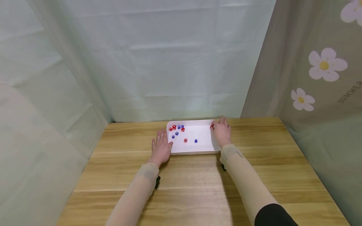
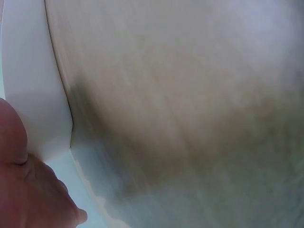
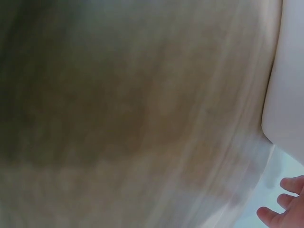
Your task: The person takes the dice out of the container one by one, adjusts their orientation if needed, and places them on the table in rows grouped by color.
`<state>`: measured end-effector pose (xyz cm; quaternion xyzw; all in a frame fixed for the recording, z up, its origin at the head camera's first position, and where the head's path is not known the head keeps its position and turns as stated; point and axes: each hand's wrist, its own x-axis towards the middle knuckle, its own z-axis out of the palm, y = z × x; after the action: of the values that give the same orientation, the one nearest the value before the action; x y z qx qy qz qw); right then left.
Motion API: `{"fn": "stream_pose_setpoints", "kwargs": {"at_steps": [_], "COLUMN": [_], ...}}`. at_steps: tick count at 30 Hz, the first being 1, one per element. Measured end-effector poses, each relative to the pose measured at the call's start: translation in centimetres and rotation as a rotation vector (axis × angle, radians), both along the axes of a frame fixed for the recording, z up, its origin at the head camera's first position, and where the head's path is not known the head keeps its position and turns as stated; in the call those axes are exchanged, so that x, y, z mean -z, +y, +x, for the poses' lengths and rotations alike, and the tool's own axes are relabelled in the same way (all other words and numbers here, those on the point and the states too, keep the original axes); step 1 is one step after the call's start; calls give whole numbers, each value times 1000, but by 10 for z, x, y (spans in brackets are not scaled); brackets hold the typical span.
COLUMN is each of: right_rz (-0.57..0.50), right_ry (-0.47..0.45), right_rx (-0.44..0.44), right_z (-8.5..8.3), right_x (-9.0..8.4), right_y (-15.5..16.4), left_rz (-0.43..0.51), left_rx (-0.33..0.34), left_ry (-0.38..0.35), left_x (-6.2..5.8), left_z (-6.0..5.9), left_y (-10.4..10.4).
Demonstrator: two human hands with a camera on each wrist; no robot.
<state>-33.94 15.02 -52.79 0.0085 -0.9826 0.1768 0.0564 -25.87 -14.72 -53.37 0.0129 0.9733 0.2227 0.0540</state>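
A shallow white tray lies near the table's far edge. Red dice and blue dice are scattered in it, mostly toward its left end. A red die and a blue die sit nearer the middle. My left hand rests along the tray's left rim, fingers straight and thumb over the edge; its thumb side shows in the left wrist view. At the right end, my right hand reaches over the rim and pinches another red die at its fingertips. Its other fingers stand extended.
The wooden table extends in front of the tray and to both sides. Pale cloth hangs behind and at the left. A brownish curtain with white flowers hangs at the right.
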Motion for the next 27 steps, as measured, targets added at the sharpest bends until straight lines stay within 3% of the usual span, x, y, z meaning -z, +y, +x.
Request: {"fn": "stream_pose_setpoints", "kwargs": {"at_steps": [11, 27], "right_rz": [6, -158], "right_ry": [0, -72], "right_rx": [-5, -53], "right_z": [-4, 3], "right_x": [2, -15], "right_y": [8, 12], "left_rz": [4, -4], "left_rx": [18, 20], "left_ry": [11, 26], "left_x": [0, -1], "left_z": [-4, -4], "left_y": [5, 9]}}
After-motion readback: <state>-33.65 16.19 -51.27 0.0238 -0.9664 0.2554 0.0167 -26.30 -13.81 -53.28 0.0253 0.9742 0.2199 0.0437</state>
